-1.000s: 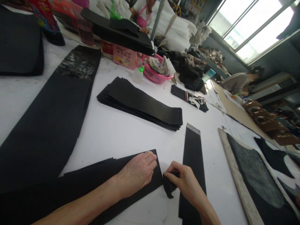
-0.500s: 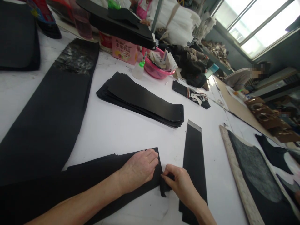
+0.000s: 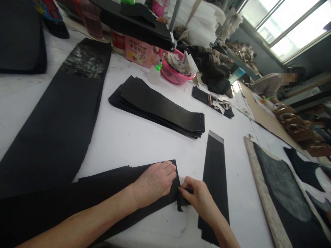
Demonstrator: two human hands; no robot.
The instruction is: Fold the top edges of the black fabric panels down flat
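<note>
A long black sheet of leather-like material (image 3: 103, 179) lies in front of me with other layers under it. My left hand (image 3: 156, 179) rests on its right end, fingers curled together at the edge; the fingertips are partly hidden. Just right of that end, my right hand (image 3: 198, 193) pinches a small black strip (image 3: 181, 202) between thumb and forefinger. The strip hangs along the sheet's short edge; I cannot tell whether it is joined to it. Close by my right hand, a narrow black panel (image 3: 216, 172) with a grey far end lies on the white table (image 3: 124, 148).
A stack of black panels (image 3: 160, 106) lies ahead, with a longer black sheet (image 3: 59, 110) to the left. Behind stand a green-capped bottle (image 3: 154, 74), a pink basin (image 3: 176, 77) of scraps and a pink box (image 3: 139, 51). Another person (image 3: 267, 84) works far right.
The view has shifted slightly, so things on the table appear a little higher and farther right. Both hands keep nearly the same pose at the sheet's end.
</note>
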